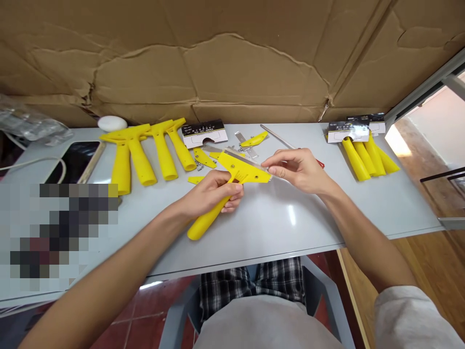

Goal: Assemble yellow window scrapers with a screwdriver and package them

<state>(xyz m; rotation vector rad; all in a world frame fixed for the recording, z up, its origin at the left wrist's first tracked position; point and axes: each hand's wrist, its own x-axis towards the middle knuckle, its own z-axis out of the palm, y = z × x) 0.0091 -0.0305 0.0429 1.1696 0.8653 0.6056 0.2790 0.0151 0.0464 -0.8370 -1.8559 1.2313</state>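
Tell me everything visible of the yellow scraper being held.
The yellow scraper looks plastic, with a rounded handle, a wide head bearing two small round fittings, and a thin metallic strip along the head's far edge. It slants above the table, handle end lower left in view. The left hand grips the handle near the head; the right hand pinches the strip's right end.

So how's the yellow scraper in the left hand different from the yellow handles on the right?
The yellow scraper is held in the left hand; the yellow handles lie on the table. The yellow scraper's head is uncovered; printed cards partly cover the yellow handles. Both are yellow.
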